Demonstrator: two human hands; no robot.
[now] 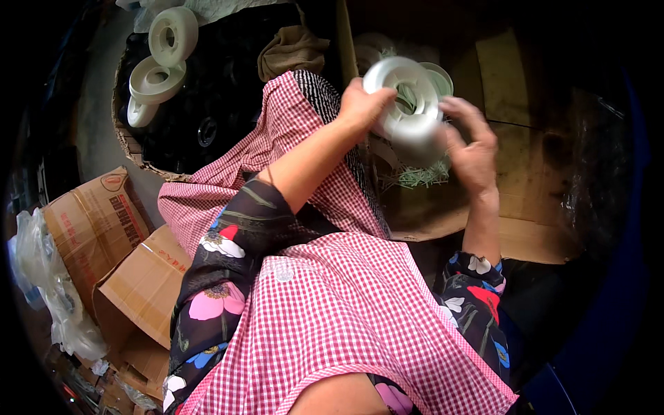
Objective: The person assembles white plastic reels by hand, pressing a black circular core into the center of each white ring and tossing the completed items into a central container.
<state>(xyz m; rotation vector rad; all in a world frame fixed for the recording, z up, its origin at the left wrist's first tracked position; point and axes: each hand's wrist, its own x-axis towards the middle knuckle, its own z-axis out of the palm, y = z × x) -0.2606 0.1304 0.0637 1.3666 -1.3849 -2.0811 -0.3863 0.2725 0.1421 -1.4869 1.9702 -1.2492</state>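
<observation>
A white ring-shaped plastic part (382, 75) is held up over an open cardboard box. My left hand (363, 109) grips its left side, thumb on the near face and fingers mostly hidden behind it. Its lower edge is smeared by motion. Close to the ring's right side is my right hand (476, 149), also blurred, with thumb and fingers apart; whether it touches the ring I cannot make out. Behind the held part, a pale green-white ring (441, 79) shows in the box, and more white rings (373, 48) lie deeper in shadow.
The cardboard box (512, 155) also holds thin pale green strips (423, 176). At upper left, white rings (166, 38) sit on a black-lined carton (207, 90) beside a brown cloth (292, 52). Brown cartons (97, 221) and clear plastic bags (59, 283) lie at left.
</observation>
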